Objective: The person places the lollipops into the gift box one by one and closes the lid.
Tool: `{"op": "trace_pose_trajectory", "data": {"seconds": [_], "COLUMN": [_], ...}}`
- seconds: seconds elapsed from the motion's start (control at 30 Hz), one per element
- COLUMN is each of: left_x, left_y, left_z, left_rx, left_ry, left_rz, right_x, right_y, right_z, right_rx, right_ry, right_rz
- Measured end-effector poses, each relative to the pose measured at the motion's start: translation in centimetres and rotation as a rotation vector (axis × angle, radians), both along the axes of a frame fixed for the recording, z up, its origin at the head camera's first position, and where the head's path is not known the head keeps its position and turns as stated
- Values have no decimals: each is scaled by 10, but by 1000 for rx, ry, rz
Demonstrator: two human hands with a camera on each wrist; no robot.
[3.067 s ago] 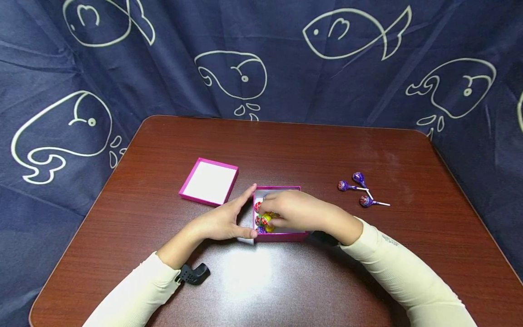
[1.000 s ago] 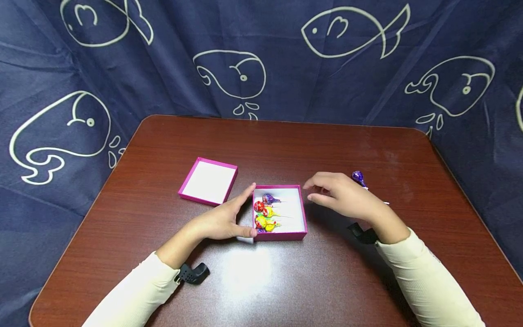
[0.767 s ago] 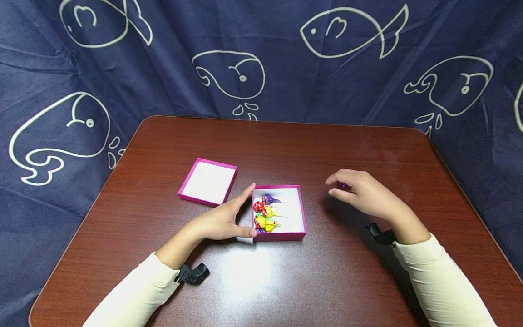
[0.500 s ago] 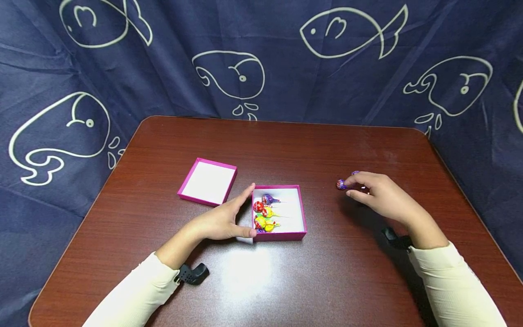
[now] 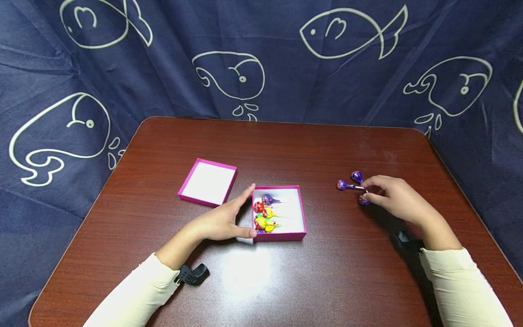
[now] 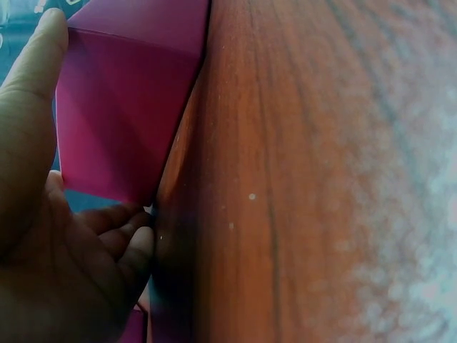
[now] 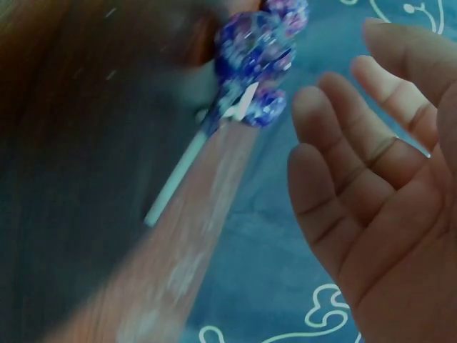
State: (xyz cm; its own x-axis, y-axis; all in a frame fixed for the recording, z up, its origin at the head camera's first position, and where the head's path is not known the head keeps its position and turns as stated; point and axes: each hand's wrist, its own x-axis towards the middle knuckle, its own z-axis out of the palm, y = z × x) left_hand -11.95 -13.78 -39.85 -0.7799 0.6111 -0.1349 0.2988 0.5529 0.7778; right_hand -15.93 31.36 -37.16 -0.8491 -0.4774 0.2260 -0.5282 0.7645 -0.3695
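My left hand point(image 5: 222, 222) rests at the left side of an open pink box point(image 5: 282, 237), thumb at its front corner and index finger at its back corner. Inside, toward the left wall, lie a purple lollipop point(image 5: 267, 199), a red lollipop point(image 5: 259, 207) and several yellow ones. My right hand point(image 5: 398, 197) is at three purple-wrapped lollipops on the right, its thumb and fingertips by their sticks and parted. Of these, the left lollipop point(image 5: 341, 185) shows fully; the upper lollipop point(image 5: 357, 176) and lower lollipop point(image 5: 363, 200) have their sticks partly hidden by the fingers.
A pink lid point(image 5: 209, 181) with a white inside lies upturned behind my left hand. The brown wooden table point(image 5: 294, 281) has a bright light reflection in front. A dark blue cloth point(image 5: 282, 91) with white fish and whale drawings hangs behind the table.
My right hand has left the inside of the box and moved right to the purple lollipops, uncovering the candy in the box. My left hand has stayed at the box.
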Motion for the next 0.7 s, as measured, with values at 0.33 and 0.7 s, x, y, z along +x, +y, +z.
{"op": "trace_pose_trajectory", "data": {"seconds": [0.33, 0.7], "left_x": [0, 0], "left_y": [0, 0], "left_z": [0, -2], "left_rx": [-1, -17], "left_ry": [0, 1], "left_rz": [6, 11], "right_x": [-1, -2], "right_y": [7, 3], "right_z": [-13, -18], "right_rx": [83, 101], "right_ry": [20, 43], "right_rz": [48, 71]}}
